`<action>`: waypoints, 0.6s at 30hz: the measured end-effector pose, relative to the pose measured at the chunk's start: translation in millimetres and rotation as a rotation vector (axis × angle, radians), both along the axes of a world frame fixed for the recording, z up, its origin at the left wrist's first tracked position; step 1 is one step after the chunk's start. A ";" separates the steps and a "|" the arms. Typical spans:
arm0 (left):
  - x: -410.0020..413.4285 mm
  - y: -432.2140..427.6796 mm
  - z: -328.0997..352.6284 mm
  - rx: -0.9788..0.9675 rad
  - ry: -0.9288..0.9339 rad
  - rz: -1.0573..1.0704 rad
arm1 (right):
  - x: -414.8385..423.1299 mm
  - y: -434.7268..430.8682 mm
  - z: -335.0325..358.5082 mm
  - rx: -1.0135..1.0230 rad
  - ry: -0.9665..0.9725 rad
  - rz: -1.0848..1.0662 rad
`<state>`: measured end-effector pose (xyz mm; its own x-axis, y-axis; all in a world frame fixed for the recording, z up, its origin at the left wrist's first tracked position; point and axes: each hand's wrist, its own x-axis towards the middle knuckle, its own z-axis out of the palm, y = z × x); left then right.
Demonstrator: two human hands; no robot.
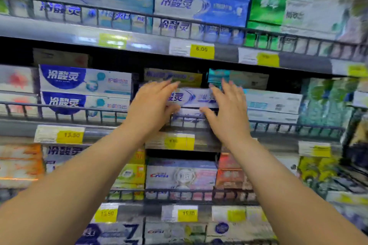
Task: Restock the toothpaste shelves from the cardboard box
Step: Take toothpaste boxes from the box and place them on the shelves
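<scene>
Shop aisle: price-tagged shelves (223,53) of boxed toothpaste (85,79).

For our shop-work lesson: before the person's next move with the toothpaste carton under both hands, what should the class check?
1. Left hand and right hand both touch the white-and-lilac cardboard toothpaste carton: ok.
2. Printed front faces the aisle: ok.
3. It lies level on the pale carton beneath: ok.
4. It sits above the black wire shelf rail: ok.
5. Pushed fully back: cannot tell.
6. Matches the yellow price tag below: blurred, cannot tell.
</scene>
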<state>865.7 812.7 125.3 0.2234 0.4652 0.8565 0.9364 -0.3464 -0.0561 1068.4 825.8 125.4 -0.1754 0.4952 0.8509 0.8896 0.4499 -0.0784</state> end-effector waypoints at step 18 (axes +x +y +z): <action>-21.7 -19.4 5.1 0.078 0.067 0.124 | -13.6 15.5 0.0 0.061 0.142 0.293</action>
<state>844.0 793.3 130.4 0.2265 0.4256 0.8761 0.9650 -0.2203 -0.1425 1054.9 841.3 125.3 -0.1808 0.3885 0.9035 0.7035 0.6931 -0.1573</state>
